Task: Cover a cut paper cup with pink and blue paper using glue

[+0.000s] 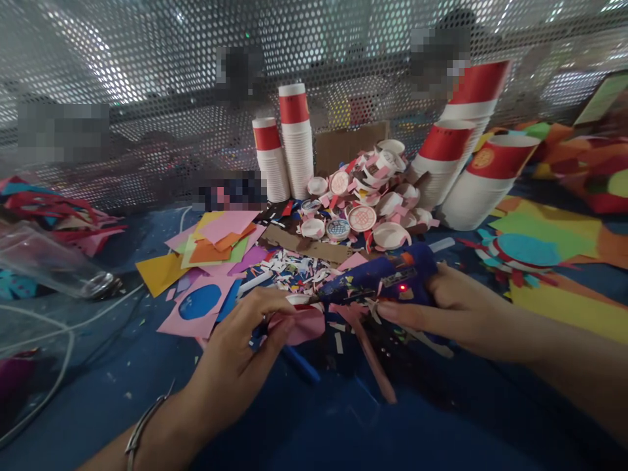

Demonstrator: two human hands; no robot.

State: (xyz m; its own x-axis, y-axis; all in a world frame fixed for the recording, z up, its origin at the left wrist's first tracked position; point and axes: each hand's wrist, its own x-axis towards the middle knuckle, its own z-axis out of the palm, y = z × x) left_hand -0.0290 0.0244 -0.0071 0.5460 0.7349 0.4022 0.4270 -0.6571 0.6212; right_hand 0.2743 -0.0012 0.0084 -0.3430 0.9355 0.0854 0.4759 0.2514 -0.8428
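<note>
My right hand (456, 311) is wrapped round a dark blue glue gun (383, 278) with a small red light lit on its side. The gun's nozzle points left and meets the rim of a small white and pink paper piece (301, 324). That piece is pinched between the thumb and fingers of my left hand (255, 333), near the middle of the view. Small paper scraps (299, 268) lie just behind it. A brownish-pink stick (370, 356) and a blue stick (301, 365) rest on the table below.
Stacked red and white cups (299, 150) stand at the back, with more stacks (444, 157) to the right. Between them is a pile of cut cup bottoms (363, 216). Coloured paper (220, 242), a clear cup (49, 261) and a white cable (69, 353) lie left.
</note>
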